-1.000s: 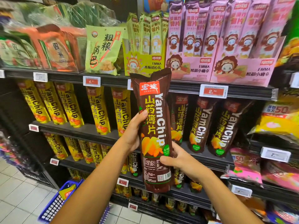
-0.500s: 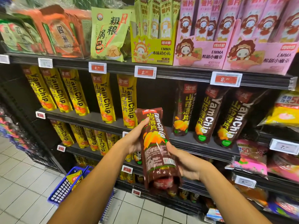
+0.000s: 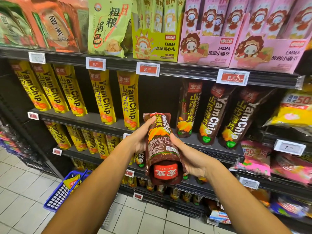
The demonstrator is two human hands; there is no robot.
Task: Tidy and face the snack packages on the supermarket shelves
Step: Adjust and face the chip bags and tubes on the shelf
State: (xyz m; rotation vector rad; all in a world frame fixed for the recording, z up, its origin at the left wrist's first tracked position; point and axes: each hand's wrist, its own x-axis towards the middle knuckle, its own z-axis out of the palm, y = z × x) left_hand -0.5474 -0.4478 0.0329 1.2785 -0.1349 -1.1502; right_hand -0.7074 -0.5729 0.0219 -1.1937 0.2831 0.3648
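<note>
A long brown YamChip package point(image 3: 162, 146) is held in front of the shelves, tipped so its base with a red logo faces me and its top points at the shelf. My left hand point(image 3: 141, 137) grips its left side with the thumb near the top. My right hand point(image 3: 189, 157) holds its right side lower down. Behind it, three brown YamChip packages point(image 3: 209, 115) stand on the second shelf point(image 3: 216, 149), with a dark gap to their left. Several yellow YamChip packages point(image 3: 103, 98) stand further left on that shelf.
The top shelf carries a yellow EMMA box point(image 3: 155, 46), pink EMMA boxes point(image 3: 236, 49), a green bag point(image 3: 108, 27) and orange bags point(image 3: 55, 27). More yellow packages point(image 3: 87, 141) fill the shelf below. A blue basket point(image 3: 65, 191) sits on the tiled floor at lower left.
The brown package came down from upright at top-shelf height and tipped over, its base swinging toward me and its top toward the second shelf. Both hands kept their hold.
</note>
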